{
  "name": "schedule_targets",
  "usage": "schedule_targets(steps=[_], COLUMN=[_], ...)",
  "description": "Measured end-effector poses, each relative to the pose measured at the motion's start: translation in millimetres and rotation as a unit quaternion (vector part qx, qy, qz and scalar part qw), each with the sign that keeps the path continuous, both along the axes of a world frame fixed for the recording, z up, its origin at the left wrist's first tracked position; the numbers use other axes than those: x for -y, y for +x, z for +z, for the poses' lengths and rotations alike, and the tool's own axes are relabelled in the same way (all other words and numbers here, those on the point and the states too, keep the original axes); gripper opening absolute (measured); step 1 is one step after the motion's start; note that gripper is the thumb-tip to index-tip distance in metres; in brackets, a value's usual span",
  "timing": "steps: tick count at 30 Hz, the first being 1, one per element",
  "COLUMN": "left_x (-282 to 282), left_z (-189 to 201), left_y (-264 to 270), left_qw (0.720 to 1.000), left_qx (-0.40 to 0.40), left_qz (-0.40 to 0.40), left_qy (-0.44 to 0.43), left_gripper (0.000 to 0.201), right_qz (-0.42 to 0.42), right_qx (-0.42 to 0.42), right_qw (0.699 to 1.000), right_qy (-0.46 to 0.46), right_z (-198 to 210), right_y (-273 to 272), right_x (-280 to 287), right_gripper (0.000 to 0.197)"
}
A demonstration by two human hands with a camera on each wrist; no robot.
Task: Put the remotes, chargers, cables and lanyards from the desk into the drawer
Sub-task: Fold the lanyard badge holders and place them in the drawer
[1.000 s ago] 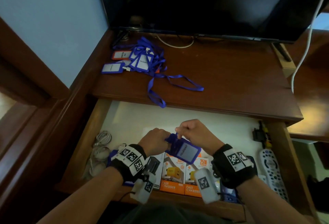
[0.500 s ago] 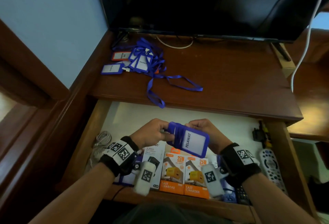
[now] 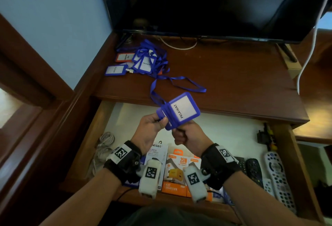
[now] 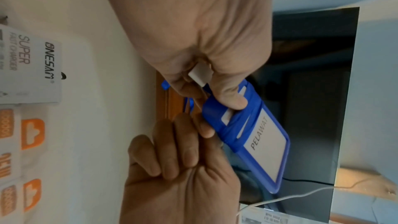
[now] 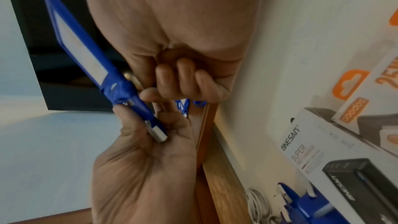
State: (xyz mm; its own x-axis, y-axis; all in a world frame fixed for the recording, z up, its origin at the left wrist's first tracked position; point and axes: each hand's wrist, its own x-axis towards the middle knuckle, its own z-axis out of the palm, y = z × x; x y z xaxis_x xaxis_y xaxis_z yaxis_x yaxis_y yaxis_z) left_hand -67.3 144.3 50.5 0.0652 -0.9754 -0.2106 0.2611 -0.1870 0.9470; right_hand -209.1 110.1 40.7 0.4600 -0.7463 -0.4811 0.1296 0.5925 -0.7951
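A blue badge holder (image 3: 181, 110) with a "PELAWAT" card has its blue strap wound round its top. I hold it above the open drawer (image 3: 224, 136), close to the desk's front edge. My left hand (image 3: 152, 123) pinches its clip end, thumb on top (image 4: 228, 101). My right hand (image 3: 186, 136), fingers curled (image 5: 183, 81), grips its lower edge from beneath. A pile of blue lanyards (image 3: 143, 62) with badges lies at the desk's back left, and one strap loop trails toward the front edge.
Inside the drawer lie white cables (image 3: 106, 145) at the left, charger boxes (image 3: 179, 170) in the middle and remotes (image 3: 276, 175) at the right. A dark TV (image 3: 215, 1) stands at the back of the desk (image 3: 233, 74). A white cord (image 3: 309, 49) hangs at the right.
Both hands have risen with the badge holder from low in the drawer toward the desk's front edge. The holder has turned so its card faces up.
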Motion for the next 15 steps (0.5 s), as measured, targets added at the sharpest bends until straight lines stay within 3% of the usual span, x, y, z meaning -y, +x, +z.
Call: schedule_targets(steps=[6, 12, 15], left_x=[-6.5, -22.0, -28.1], left_z=[-1.0, -12.8, -23.7], left_y=[11.6, 68.6, 110.7], left_qw=[0.999, 0.976, 0.926], left_qx=[0.020, 0.199, 0.346], left_qz=[0.027, 0.009, -0.076], left_qy=[0.026, 0.081, 0.128], left_gripper=[0.019, 0.011, 0.013], right_qz=[0.055, 0.067, 0.060], right_qx=[-0.020, -0.117, -0.152], right_qw=[0.998, 0.991, 0.986], right_qy=[-0.008, -0.020, -0.039], right_z=[-0.2, -21.6, -28.9], right_y=[6.8, 12.3, 16.2], right_x=[-1.3, 4.9, 17.8], right_gripper=[0.030, 0.022, 0.025])
